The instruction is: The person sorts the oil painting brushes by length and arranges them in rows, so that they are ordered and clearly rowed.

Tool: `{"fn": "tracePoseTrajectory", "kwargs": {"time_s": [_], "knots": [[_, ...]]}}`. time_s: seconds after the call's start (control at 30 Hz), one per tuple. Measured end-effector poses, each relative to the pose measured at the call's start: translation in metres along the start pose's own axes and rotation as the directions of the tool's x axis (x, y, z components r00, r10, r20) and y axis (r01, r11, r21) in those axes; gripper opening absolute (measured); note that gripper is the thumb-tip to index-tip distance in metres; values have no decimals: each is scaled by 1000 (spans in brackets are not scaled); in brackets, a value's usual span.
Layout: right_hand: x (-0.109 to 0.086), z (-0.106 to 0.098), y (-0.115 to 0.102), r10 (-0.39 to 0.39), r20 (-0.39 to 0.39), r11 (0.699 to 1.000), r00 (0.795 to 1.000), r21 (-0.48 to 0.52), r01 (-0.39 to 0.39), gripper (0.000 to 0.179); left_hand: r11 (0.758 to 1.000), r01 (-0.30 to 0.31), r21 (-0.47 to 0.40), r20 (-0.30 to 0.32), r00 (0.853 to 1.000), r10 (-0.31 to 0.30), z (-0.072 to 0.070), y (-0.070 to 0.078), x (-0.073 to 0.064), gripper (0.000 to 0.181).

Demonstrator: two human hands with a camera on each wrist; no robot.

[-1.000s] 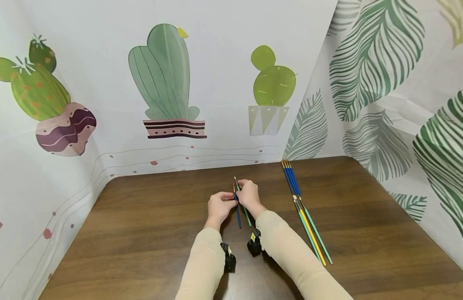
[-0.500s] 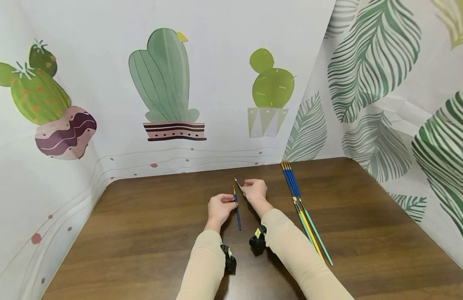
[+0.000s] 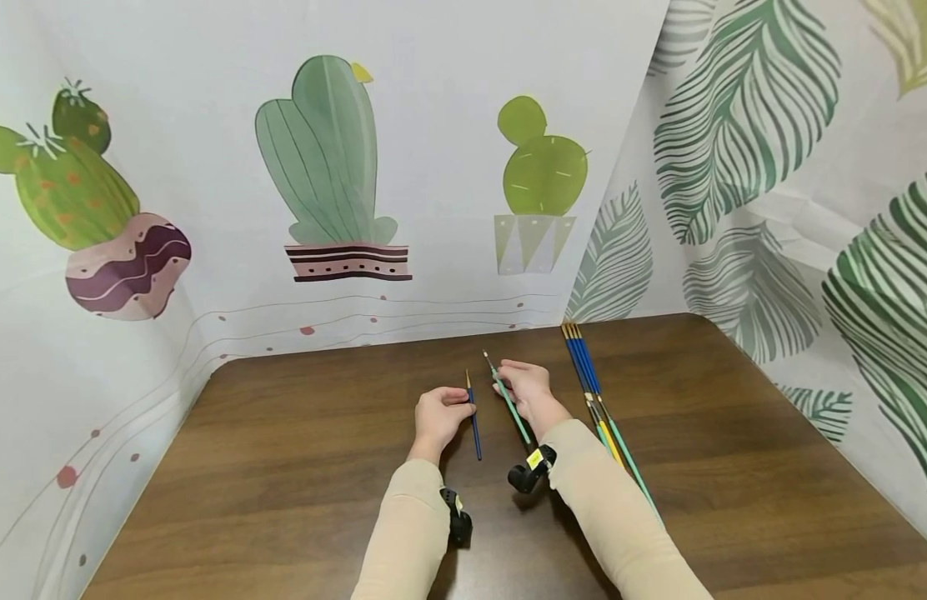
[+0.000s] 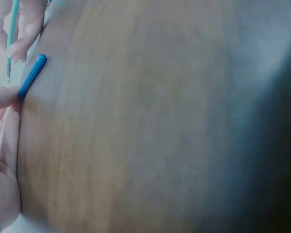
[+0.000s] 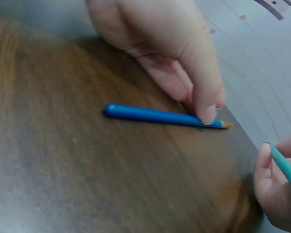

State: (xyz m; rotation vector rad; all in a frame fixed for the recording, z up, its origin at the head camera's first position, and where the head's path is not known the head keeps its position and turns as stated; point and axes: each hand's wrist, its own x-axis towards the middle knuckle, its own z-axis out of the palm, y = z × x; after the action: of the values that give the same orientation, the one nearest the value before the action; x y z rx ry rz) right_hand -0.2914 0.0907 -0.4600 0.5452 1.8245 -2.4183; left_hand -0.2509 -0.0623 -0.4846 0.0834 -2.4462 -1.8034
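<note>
In the head view, my left hand [image 3: 437, 421] pinches a blue-handled paintbrush [image 3: 476, 435] near its upper part, thumb on one side and fingers on the other. That brush lies low along the tabletop, bristles pointing away, and the right wrist view shows its blue handle [image 5: 145, 115] and tan tip. To its right, my right hand [image 3: 529, 390] holds a mint-green paintbrush [image 3: 517, 417] between thumb and fingers. This one is tilted, pale tip pointing away, its tail end near the wrist camera. The left wrist view catches the green handle [image 4: 12, 34] among the right fingers.
On the right side of the brown wooden table [image 3: 306, 483] lie several blue paintbrushes [image 3: 586, 362] side by side. Below them are green and yellow brushes [image 3: 610, 442], partly covered by the right sleeve [image 3: 609, 508]. A printed cloth [image 3: 441, 150] hangs along the table's back edge.
My right hand has moved right with the green paintbrush, away from the blue one, and the brush has turned so its whole handle shows. My left hand stays on the blue brush.
</note>
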Motion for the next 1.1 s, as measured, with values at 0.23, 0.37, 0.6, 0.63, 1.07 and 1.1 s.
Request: {"fn": "tracePoseTrajectory", "kwargs": {"time_s": [0.23,0.37,0.6,0.63,1.07,1.1], "knots": [[0,-12,-6,66,67,997,996,-48,-63,44,1000,6,2,-5,1000,-6,0,2,-2,26],[1,-19,-7,93,97,993,991,-76,-86,43,1000,6,-5,-6,1000,-6,-1,2,-3,27],[-2,-29,-15,95,157,995,983,-17,-93,43,1000,-14,-3,-15,1000,14,-1,1,-2,26],[-3,-31,-17,91,162,996,983,-12,-90,43,1000,-16,1,-18,1000,16,-1,1,-2,26],[-12,-58,-37,58,183,997,981,-58,-48,49,1000,-1,5,-9,1000,1,0,3,-3,25],[-12,-60,-38,55,184,997,981,-60,-44,49,1000,-1,5,-10,1000,1,0,4,-3,25]]}}
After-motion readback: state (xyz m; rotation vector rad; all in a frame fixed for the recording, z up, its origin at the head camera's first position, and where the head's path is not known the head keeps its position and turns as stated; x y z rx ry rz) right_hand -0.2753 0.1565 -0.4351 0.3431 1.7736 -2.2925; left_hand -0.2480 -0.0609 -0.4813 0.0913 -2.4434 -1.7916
